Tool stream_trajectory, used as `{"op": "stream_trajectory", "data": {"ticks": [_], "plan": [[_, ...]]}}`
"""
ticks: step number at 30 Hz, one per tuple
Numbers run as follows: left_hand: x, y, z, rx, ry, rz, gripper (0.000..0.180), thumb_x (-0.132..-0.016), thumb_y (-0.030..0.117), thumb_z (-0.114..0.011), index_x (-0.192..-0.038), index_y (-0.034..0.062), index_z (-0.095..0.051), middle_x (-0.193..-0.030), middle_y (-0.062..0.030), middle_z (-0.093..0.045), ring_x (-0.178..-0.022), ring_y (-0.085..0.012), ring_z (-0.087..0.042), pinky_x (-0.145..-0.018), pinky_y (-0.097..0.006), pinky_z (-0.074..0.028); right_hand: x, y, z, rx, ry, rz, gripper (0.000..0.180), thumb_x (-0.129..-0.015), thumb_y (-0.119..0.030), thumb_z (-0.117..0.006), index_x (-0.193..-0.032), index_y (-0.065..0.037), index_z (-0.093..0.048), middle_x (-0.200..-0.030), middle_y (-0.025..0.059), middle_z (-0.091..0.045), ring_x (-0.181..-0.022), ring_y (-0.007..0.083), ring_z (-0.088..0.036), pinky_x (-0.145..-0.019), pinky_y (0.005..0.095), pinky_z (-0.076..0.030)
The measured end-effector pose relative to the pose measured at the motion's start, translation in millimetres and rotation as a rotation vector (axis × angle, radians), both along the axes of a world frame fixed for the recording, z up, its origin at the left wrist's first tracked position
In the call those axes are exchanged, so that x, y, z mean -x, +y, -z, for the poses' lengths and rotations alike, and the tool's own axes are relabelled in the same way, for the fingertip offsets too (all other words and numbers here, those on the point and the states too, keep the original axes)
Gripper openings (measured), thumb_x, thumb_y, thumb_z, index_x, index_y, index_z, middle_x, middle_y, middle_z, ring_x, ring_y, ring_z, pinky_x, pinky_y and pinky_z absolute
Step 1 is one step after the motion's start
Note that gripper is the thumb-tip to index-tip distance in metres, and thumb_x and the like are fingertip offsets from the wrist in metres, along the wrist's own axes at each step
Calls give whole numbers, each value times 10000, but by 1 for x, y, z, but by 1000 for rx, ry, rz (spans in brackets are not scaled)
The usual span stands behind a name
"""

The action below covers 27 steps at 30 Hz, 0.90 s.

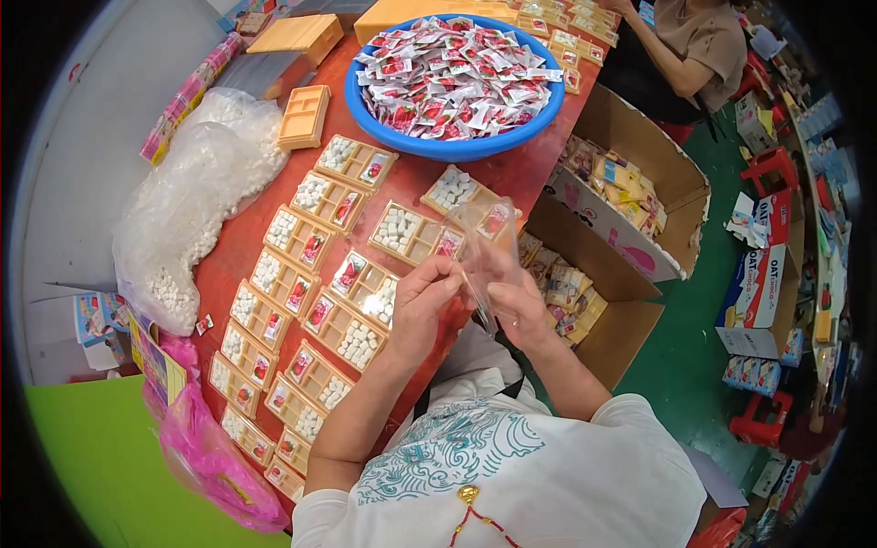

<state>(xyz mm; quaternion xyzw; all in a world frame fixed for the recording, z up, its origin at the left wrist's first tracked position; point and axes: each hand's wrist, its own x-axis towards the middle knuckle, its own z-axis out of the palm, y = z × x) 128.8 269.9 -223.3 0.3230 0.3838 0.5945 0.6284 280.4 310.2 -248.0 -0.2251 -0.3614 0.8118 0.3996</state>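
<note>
Between my hands is a clear plastic bag [477, 290], thin and see-through, held up over the table's near right edge. The fingers of my left hand [426, 297] pinch its left side. My right hand [519, 309] grips the other side, partly seen through the film. Just beyond lies a tan compartment tray [398, 228] with white pieces and a red-and-white sachet. Another filled tray [453, 189] sits farther off, its right end seen through the bag. Several more such trays [300, 239] stand in slanting rows to the left.
A blue basin [457, 146] heaped with sachets stands at the back. A big plastic bag of white pieces [196, 173] lies left, above a pink bag [219, 457]. Open cardboard boxes [630, 219] with packs flank the table's right side. Another person [685, 55] is at the far right.
</note>
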Motion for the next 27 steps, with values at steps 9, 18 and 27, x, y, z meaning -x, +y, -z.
{"op": "stream_trajectory", "data": {"ticks": [9, 18, 27], "plan": [[7, 45, 35, -9, -252, -6, 96, -928, 126, -497, -907, 37, -526, -894, -128, -641, -792, -221, -644, -727, -308, -495, -37, 34, 19, -115, -162, 409, 677, -816, -242, -554, -1408, -1, -331, -1210, 141, -526, -1024, 186, -545, -869, 315, -443], [8, 82, 61, 48, -357, -59, 89, -952, 127, -468, -958, 43, -497, -914, -124, -627, -764, -208, -641, -654, -304, -532, -47, 41, 31, -59, -223, 420, 704, -807, -220, -572, -1409, 26, -302, -1208, 153, -507, -1019, 174, -546, -863, 308, -470], [10, 82, 65, 195, -326, -158, 79, -952, 101, -436, -970, 34, -474, -899, -143, -614, -685, -225, -658, -563, -303, -546, -33, 48, 15, -469, -579, 495, 746, -763, -203, -627, -1402, 22, -313, -1206, 124, -462, -1036, 184, -496, -897, 317, -407]]}}
